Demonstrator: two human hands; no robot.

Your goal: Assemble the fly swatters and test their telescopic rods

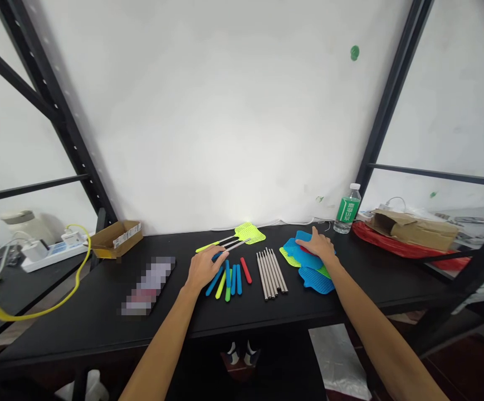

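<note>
My left hand (pixel 203 268) rests on a row of coloured plastic handles (pixel 231 279), blue, green and red, with its fingers curled over a blue one. My right hand (pixel 317 245) lies flat, fingers spread, on a pile of blue and green swatter heads (pixel 312 272). Between the hands lie several thin metal rods (pixel 271 272) side by side. Behind the handles lie assembled fly swatters with a yellow-green head (pixel 249 232).
All of it sits on a black table (pixel 99 312) against a white wall. A small cardboard box (pixel 115 238) stands at the left, a blurred flat item (pixel 150 285) beside it. A green-labelled bottle (pixel 347 209) and a red tray holding a cardboard box (pixel 412 229) are at the right.
</note>
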